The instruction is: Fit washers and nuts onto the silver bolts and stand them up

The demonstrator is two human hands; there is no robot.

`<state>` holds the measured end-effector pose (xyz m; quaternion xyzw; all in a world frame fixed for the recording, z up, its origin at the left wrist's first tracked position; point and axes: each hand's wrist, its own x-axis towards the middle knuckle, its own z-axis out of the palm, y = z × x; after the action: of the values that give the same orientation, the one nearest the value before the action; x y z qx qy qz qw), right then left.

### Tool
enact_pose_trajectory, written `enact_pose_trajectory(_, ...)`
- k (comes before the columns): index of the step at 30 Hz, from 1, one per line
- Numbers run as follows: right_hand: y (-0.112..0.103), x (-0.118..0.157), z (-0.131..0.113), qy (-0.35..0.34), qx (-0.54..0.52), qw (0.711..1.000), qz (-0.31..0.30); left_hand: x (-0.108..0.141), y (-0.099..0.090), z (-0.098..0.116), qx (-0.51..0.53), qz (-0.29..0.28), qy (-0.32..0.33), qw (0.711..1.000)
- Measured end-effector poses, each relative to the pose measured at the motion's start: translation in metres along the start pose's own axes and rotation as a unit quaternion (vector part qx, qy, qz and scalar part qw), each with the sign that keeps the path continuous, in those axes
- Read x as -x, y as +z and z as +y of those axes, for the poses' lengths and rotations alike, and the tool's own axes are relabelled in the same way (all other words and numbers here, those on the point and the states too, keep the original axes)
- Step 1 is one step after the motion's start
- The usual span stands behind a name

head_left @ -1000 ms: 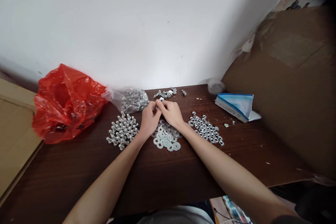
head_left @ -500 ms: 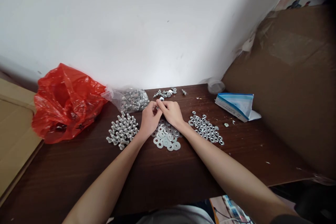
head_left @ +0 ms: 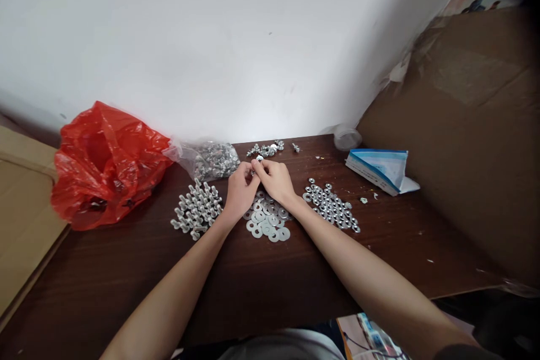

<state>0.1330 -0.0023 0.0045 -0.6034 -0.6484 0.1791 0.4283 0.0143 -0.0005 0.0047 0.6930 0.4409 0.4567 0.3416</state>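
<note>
My left hand [head_left: 242, 185] and my right hand [head_left: 276, 180] meet above the middle of the table, fingertips pinched together. Between them is a small metal fastener [head_left: 253, 172], mostly hidden by the fingers, so its exact kind does not show. A shiny round piece [head_left: 260, 158] shows just beyond the fingertips; whether it is held, I cannot tell. Flat washers [head_left: 267, 229] lie in a loose pile below my hands. Bolts [head_left: 196, 208] stand grouped left of my left hand, heads down. To the right of my right wrist are scattered nuts [head_left: 335, 205].
Behind my hands lie several bolts with washers on them [head_left: 270, 150]. A clear bag of metal fasteners [head_left: 216, 160] and a red plastic bag [head_left: 107, 163] sit at left. A blue-and-white packet [head_left: 377, 171], a clear round container [head_left: 346, 138] and a cardboard box [head_left: 459, 140] are at right.
My hands stay in the same place, with only a slight shift of the fingers around the small fastener. The piles look unchanged.
</note>
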Motion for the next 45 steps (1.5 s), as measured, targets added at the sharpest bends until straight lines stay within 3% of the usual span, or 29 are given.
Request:
enact_pose_trajectory(34, -0.0014, -0.0004, -0.0012, 0.001, 0.006, 1.000, -0.016, -0.0005, 0.0019, -0.0032, 0.040, 0.005, -0.021, 0.999)
enact_pose_trajectory(45, -0.0014, 0.0001, -0.0014, 0.000, -0.010, 1.000, -0.019, -0.0002, 0.0017, -0.0036, 0.013, 0.005, 0.001, 1.000)
